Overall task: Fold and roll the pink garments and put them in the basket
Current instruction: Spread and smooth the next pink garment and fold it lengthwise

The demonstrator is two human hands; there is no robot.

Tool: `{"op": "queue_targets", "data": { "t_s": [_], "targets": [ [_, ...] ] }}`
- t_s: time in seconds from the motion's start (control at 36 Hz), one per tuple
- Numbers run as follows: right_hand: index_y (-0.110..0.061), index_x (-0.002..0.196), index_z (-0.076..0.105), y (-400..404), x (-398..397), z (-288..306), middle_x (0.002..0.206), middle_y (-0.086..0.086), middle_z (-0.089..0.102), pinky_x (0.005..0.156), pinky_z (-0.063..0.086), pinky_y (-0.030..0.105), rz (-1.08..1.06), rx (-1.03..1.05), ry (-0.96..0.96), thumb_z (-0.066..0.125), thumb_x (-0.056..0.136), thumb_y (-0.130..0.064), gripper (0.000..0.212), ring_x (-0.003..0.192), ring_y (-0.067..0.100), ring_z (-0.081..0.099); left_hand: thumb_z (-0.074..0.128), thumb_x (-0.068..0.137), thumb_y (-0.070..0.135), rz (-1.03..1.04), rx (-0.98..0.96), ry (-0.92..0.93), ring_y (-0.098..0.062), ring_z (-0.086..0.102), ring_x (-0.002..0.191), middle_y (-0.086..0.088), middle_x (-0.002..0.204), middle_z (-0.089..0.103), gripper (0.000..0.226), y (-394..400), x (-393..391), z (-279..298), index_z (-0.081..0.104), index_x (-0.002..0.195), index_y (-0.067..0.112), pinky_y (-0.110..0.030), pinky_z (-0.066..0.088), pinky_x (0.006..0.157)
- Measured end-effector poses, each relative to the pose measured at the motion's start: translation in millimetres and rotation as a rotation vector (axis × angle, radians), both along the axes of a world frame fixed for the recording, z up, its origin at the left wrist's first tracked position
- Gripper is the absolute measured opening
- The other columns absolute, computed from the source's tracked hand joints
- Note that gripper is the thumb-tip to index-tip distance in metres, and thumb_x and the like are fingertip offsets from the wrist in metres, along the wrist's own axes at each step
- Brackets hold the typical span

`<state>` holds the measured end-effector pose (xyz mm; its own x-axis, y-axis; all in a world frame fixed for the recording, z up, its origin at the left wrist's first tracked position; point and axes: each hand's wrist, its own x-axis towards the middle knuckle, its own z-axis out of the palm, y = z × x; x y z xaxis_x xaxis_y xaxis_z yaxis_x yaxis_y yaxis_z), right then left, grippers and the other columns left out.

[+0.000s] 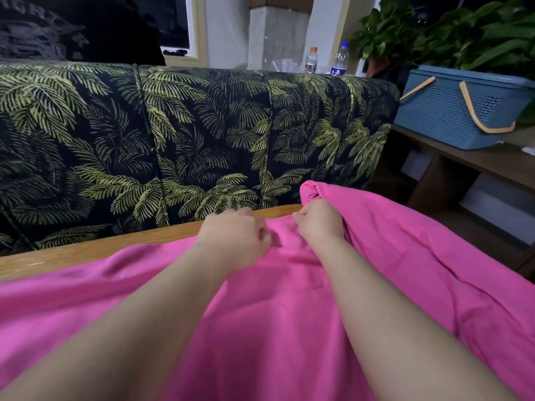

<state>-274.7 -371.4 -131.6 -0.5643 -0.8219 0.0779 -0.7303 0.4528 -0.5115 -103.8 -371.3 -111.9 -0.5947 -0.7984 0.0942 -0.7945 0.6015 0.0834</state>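
- the pink garment (260, 328) lies spread across the wooden table (86, 250), covering most of it; only a strip of bare wood shows along the table's far edge.
- the garment's long axis appears to run left to right along the table, crosswise to the forearms.
- the left hand (234, 235) sits at the garment's far edge, fingers curled and pinching the cloth.
- the right hand (318, 218) sits just beside it, to the table's right, gripping a bunched fold of the same garment that rises above the knuckles.
- the two hands are near each other but not touching, both at the table's far edge.
- the blue basket (451, 111) stands on a low shelf (477, 160) beyond the table's right end, well apart from the hands; the right hand is the nearer one.
- judgement: the fabric is not yet folded or rolled. the next fold likely draws the far edge toward the body.
- the palm-print sofa (188, 134) stands just behind the table's far edge.
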Motion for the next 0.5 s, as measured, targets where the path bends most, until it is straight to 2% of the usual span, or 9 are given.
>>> {"op": "queue_targets", "data": {
  "t_s": [0.08,0.14,0.19,0.28,0.39,0.44,0.5],
  "targets": [
    [-0.016,0.078,0.067,0.6,-1.5,-0.3,0.083,0.010,0.070,0.067,0.047,0.026,-0.004,0.000,-0.021,0.063,0.091,-0.028,0.018,0.078,0.029,0.066,0.030,0.098,0.048,0.085,-0.102,-0.014,-0.027,0.046,0.118,-0.007,0.122,0.053,0.050,13.9,-27.5,-1.0,0.059,0.120,0.014,-0.038,0.040,0.090],
    [-0.013,0.086,0.073,1.5,-2.7,-0.1,0.088,0.010,0.072,0.069,0.043,0.024,0.006,-0.003,-0.030,0.064,0.089,-0.028,0.018,0.086,0.028,0.067,0.033,0.099,0.037,0.069,-0.124,0.031,-0.028,0.041,0.120,-0.010,0.126,0.048,0.044,17.1,-39.7,-8.5,0.053,0.124,0.007,-0.038,0.039,0.094],
    [-0.015,0.093,0.076,2.0,-4.2,0.6,0.090,0.009,0.073,0.070,0.042,0.023,0.015,-0.003,-0.043,0.065,0.088,-0.028,0.017,0.089,0.026,0.067,0.032,0.095,0.026,0.025,-0.123,0.114,-0.030,0.044,0.114,-0.012,0.122,0.048,0.038,19.8,-45.3,-22.3,0.050,0.120,0.005,-0.038,0.037,0.095],
    [-0.016,0.087,0.075,2.7,-5.7,1.8,0.087,0.006,0.073,0.069,0.041,0.022,0.025,-0.002,-0.055,0.064,0.088,-0.027,0.016,0.087,0.025,0.067,0.022,0.081,0.028,-0.036,-0.184,0.279,-0.034,0.057,0.091,-0.015,0.097,0.063,0.051,24.9,-45.6,-36.4,0.062,0.102,0.004,-0.041,0.043,0.083],
    [-0.017,0.087,0.075,4.9,-6.1,0.5,0.088,0.006,0.072,0.068,0.038,0.020,0.042,-0.027,-0.031,0.063,0.090,-0.027,0.017,0.087,0.025,0.067,0.033,0.083,0.036,0.001,-0.215,0.299,-0.028,0.063,0.084,-0.010,0.087,0.069,0.048,26.0,-42.4,-43.7,0.071,0.090,0.008,-0.034,0.033,0.081],
    [-0.016,0.080,0.073,6.7,-6.3,2.9,0.088,0.007,0.071,0.068,0.036,0.022,0.066,-0.032,-0.026,0.061,0.092,-0.031,0.022,0.086,0.025,0.065,0.033,0.084,0.038,-0.023,-0.205,0.277,-0.028,0.063,0.085,-0.009,0.090,0.071,0.049,26.0,-43.1,-42.9,0.071,0.090,0.008,-0.035,0.033,0.082],
    [-0.017,0.059,0.056,11.0,-7.5,9.6,0.077,0.009,0.065,0.064,0.032,0.025,0.093,-0.020,-0.021,0.054,0.096,-0.036,0.041,0.077,0.027,0.057,0.023,0.086,0.042,-0.043,-0.171,0.241,-0.028,0.061,0.096,-0.008,0.102,0.070,0.059,25.3,-43.0,-42.8,0.070,0.101,0.009,-0.038,0.038,0.089]
  ]
}}
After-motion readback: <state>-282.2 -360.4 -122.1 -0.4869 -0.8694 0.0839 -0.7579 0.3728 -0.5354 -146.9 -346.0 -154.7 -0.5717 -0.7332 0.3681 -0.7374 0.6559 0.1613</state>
